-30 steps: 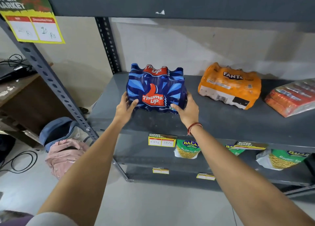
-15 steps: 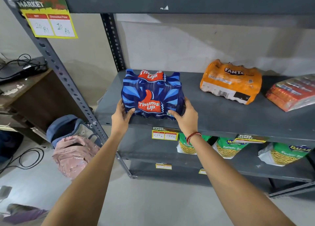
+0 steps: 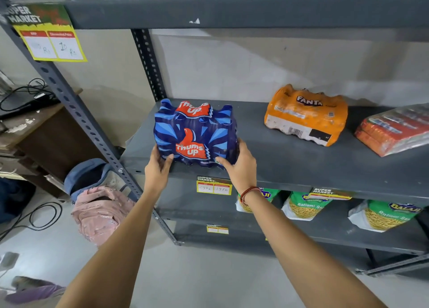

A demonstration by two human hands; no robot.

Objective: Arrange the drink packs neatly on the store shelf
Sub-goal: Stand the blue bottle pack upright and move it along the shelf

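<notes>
A blue Thums Up drink pack (image 3: 195,133) stands upright near the front left of the grey shelf (image 3: 301,168). My left hand (image 3: 157,166) grips its lower left corner. Its lower right corner is held by my right hand (image 3: 239,166), which has a red thread band at the wrist. An orange Fanta pack (image 3: 306,115) lies on its side further right and back on the same shelf. A red and clear pack (image 3: 394,131) lies at the right edge, partly cut off by the frame.
A slanted metal upright (image 3: 76,112) frames the shelf's left side. Green snack bags (image 3: 306,208) fill the shelf below. A pink backpack (image 3: 99,212) and a blue bag (image 3: 90,173) sit on the floor at left, beside a wooden desk (image 3: 34,135) with cables.
The Thums Up pack has come nearer to the shelf's front edge and sits a little left of where it was, with both hands still on its lower corners. My view has shifted slightly.
</notes>
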